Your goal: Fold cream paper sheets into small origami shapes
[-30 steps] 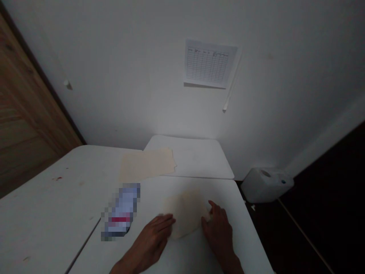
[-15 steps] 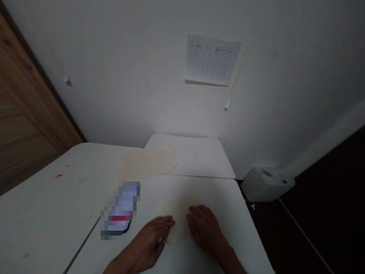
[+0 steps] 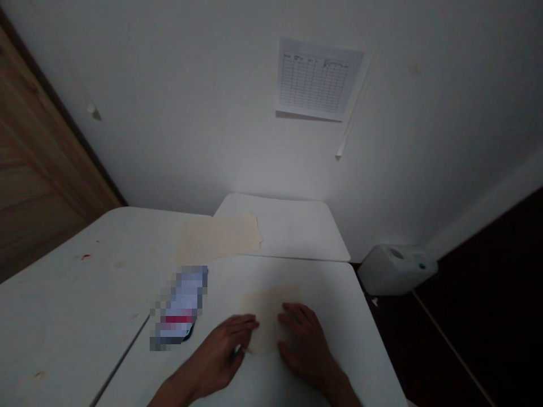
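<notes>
A thin, pale cream sheet point(image 3: 265, 325) lies on the white table in front of me, with a faint crease or edge running down near its right side. I cannot tell its material. My left hand point(image 3: 227, 347) touches the left edge of the sheet, its fingers stretched out side by side and the thumb apart below them. On the right part, my right hand point(image 3: 303, 342) rests with its fingers spread and the fingertips down on the sheet. Further back on the left is a larger stack of similar cream sheets point(image 3: 220, 236).
Left of my hands a phone point(image 3: 182, 305), blurred out, lies across the seam between the white tables point(image 3: 97, 316). A white plastic jug point(image 3: 394, 270) stands on the dark floor at the right. A printed chart point(image 3: 316, 82) hangs on the wall behind.
My right hand's fingers have spread slightly apart on the sheet. The left hand stays nearly in place. The whole view has shifted slightly, with the table appearing a little higher.
</notes>
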Demonstrator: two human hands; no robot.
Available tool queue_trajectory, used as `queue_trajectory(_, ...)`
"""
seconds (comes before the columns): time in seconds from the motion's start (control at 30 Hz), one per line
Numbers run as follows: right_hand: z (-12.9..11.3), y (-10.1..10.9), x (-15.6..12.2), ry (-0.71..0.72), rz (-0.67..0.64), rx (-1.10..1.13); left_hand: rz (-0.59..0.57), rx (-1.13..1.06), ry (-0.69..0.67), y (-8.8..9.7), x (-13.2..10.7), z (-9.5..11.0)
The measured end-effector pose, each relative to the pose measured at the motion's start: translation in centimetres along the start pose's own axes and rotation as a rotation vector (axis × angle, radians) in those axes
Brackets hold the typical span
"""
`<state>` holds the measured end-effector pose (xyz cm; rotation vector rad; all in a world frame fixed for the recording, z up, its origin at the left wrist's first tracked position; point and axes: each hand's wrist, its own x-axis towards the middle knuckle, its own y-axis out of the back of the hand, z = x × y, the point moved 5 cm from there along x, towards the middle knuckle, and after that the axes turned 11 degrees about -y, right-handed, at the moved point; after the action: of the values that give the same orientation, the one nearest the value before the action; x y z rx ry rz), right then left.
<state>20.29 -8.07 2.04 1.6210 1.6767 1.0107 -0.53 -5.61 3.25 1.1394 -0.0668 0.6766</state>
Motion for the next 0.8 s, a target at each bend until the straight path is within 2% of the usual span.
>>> queue_trajectory(0.8, 0.17, -0.38, 0.09, -0.048, -0.022, -0.01, 0.017, -0.067, 0.046, 0.15, 0.6, -0.19)
